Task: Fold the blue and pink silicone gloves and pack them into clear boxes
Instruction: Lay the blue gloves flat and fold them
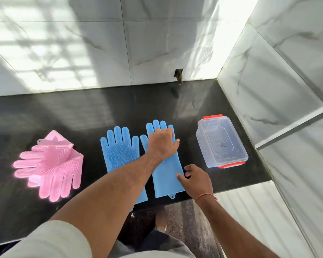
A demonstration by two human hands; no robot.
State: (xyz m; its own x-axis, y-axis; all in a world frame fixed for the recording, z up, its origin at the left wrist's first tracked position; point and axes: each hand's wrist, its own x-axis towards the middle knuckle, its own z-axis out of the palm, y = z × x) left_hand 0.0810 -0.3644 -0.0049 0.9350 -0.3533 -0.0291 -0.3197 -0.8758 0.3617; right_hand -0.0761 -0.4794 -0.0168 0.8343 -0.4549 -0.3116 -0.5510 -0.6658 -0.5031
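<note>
The right hand [196,180] is nearest, its grip loosely curled, thumb and fingertips touching the cuff edge of the right blue glove [165,172]. Further, the left hand [163,143] lies spread flat on the palm of this glove. Both blue gloves lie unfolded on the desk [82,116]; the other blue glove [118,151] is just beside it. I judge folding begins now: lift the cuff toward the fingers. The clear box [221,141] waits at right, the pink gloves [48,164] at left.

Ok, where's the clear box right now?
In the head view the clear box sits on the right side of the black counter, near the tiled corner, just right of the blue glove that both hands are pressing flat.
</note>
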